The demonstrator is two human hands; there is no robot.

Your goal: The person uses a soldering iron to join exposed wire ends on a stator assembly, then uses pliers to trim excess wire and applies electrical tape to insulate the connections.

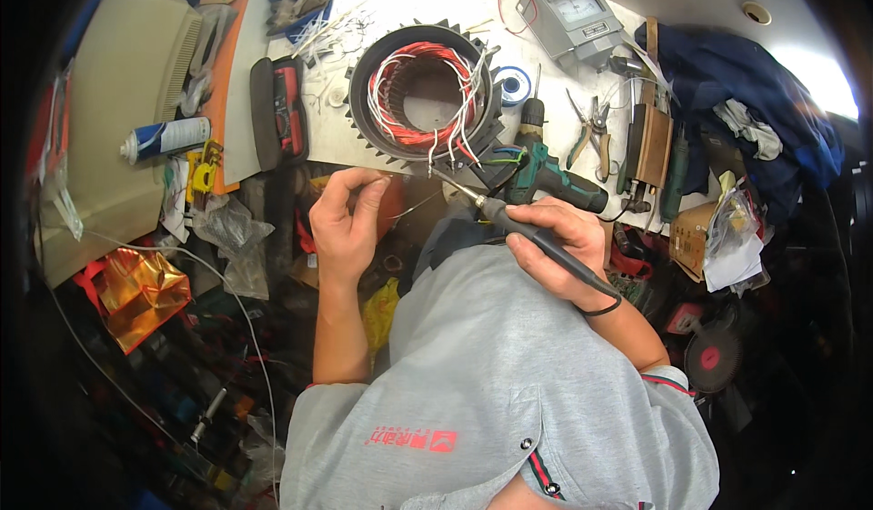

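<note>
My right hand (pixel 568 242) grips the black handle of a soldering iron (pixel 543 237), its metal shaft slanting up and left. The iron's tip meets or nearly meets the end of a white-sleeved lead (pixel 431 157) at the near rim of a motor stator (pixel 362 126). This stator has a black finned housing, with a ring of red and white wires (pixel 393 121) inside. Left of the tip, the thumb and forefinger of my left hand (pixel 347 219) are pinched together; what they hold is too small to make out. A thin silvery strand (pixel 416 208) shows beside that hand.
A solder spool (pixel 515 85), a green cordless drill (pixel 546 178) and pliers (pixel 591 137) lie right of the stator. Behind them stands a grey dial meter (pixel 573 15). A black case with a red meter (pixel 287 110) and a spray can (pixel 165 139) are at left.
</note>
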